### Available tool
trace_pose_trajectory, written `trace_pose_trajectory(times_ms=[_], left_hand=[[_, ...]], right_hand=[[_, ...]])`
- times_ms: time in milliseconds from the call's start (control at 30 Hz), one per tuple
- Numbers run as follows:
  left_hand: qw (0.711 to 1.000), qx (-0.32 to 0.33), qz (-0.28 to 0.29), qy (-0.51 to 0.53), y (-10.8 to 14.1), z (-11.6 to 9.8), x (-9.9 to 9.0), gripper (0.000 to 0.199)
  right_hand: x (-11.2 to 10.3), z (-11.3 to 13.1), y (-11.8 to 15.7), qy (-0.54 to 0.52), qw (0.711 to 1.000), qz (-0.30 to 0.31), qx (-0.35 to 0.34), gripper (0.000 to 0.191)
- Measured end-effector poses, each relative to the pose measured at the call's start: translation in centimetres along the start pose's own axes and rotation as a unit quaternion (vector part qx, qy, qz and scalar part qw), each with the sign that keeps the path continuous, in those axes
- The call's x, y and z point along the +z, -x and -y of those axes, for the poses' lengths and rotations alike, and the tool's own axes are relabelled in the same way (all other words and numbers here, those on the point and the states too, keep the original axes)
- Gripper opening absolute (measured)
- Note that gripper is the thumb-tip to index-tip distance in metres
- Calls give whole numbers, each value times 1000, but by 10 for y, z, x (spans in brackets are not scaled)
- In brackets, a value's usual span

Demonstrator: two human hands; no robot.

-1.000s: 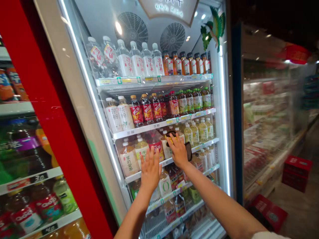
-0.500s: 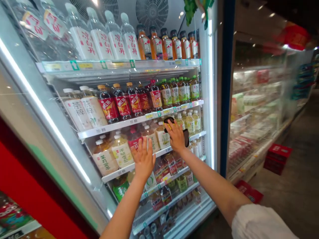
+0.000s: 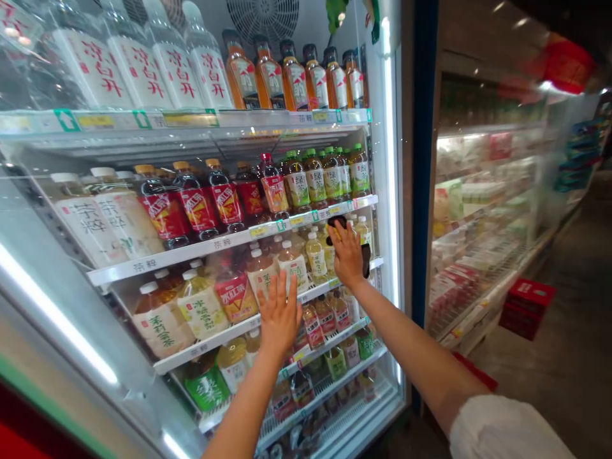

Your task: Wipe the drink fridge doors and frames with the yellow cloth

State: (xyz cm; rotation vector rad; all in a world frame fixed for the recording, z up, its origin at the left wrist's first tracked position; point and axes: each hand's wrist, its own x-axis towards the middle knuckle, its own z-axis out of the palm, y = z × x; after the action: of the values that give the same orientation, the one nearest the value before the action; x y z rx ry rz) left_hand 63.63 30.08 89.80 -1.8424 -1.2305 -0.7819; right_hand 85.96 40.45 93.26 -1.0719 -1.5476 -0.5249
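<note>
Bottled drinks stand in rows inside a lit display fridge, seen through glass that carries reflections. My left hand [image 3: 280,311] is open, palm forward and fingers spread, in front of tea bottles on the third shelf. It appears flat against the glass. My right hand [image 3: 349,255] is farther right, by the same shelf. Under its palm and bent fingers is a black and yellow thing [image 3: 337,222], whose dark ends show above the fingertips and right of the palm. Its kind is not clear. Near the left hand are a red-labelled iced tea bottle [image 3: 235,294] and a pale tea bottle [image 3: 293,262].
Large clear water bottles [image 3: 160,60] and amber bottles [image 3: 270,73] line the top shelf. Green-capped tea bottles [image 3: 315,178] stand below. The fridge's lit right edge [image 3: 393,191] borders another chiller [image 3: 478,236]. Red boxes [image 3: 528,306] sit at right.
Both hands have shifted right across the fridge front, the black and yellow thing moving with my right hand. The view has come nearer and turned, so the shelves look larger and farther left.
</note>
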Motion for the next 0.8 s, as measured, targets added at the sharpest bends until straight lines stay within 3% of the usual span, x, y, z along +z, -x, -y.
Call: trace_pose_trajectory(times_ms=[100,200,300,400,467,533,633,733,800], left_hand=[[1000,7,7,-1,-8,-14,8,96],[1000,8,11,-5,-14,-24,14,96],[1000,15,9,-3,-22,-34,20,94],[1000,25,1,3,-35,-47,26,95],[1000,28,1,6,-45,-56,30,96],[1000,27,4,6,-52,-65,33,96],[1000,31,6,4,-57,-75,37,96],[999,34,9,4,-60,-81,42,94],[999,33,14,10,-64,-86,47,93]], right_hand=[[-5,-33,-11,-4,996,-41,76,83],[0,-48,15,4,988,-59,140,78],[3,-50,32,12,998,-15,59,82],[-6,-65,7,10,1000,5,-19,82],[-15,-86,-17,11,1000,-8,-2,78],[-19,-108,-24,10,998,-36,59,76],[-13,-127,-1,5,986,-81,146,77],[-5,-131,23,7,989,-60,138,78],[-6,-136,16,4,994,-28,102,78]])
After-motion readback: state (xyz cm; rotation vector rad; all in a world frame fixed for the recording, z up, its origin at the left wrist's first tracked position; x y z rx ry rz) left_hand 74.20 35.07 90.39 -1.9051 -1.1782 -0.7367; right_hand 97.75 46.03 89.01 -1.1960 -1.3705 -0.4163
